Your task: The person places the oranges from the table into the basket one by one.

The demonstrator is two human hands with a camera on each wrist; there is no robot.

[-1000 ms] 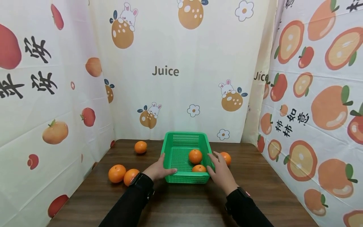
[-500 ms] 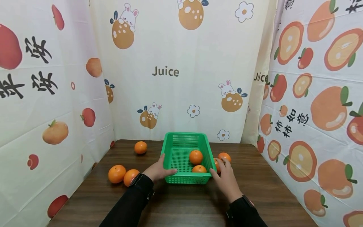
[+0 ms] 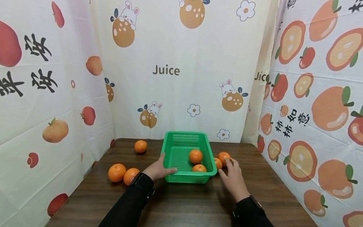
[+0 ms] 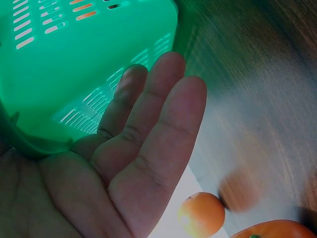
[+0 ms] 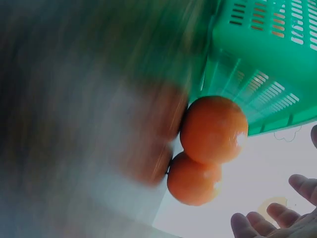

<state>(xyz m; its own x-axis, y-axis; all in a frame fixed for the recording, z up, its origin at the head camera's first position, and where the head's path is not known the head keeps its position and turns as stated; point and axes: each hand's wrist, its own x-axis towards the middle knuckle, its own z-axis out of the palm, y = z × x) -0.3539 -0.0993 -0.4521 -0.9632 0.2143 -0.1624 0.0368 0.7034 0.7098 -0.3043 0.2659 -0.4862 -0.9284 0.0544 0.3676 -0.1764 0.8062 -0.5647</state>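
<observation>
A green plastic basket (image 3: 185,174) stands mid-table with two oranges inside, one orange (image 3: 195,156) behind the other orange (image 3: 199,168). My left hand (image 3: 157,169) rests at its near left corner, thumb at the rim. In the left wrist view, straight fingers (image 4: 158,134) lie along the basket's outer side. To the right of the basket, my right hand (image 3: 234,180) reaches with spread fingers towards two more oranges. The nearer orange (image 5: 213,130) sits close beside the basket wall; the farther orange (image 3: 222,157) is at the fingertips, partly covered by them.
On the left of the table lie an orange (image 3: 117,172), another orange (image 3: 131,176) partly behind the left wrist, and a third orange (image 3: 140,147) farther back. Fruit-printed cloths (image 3: 175,101) enclose the wooden table (image 3: 187,205) at the back and both sides.
My right hand has left the basket's right rim and moved rightward to the two oranges there, uncovering the nearer one. The left hand and basket stay where they were.
</observation>
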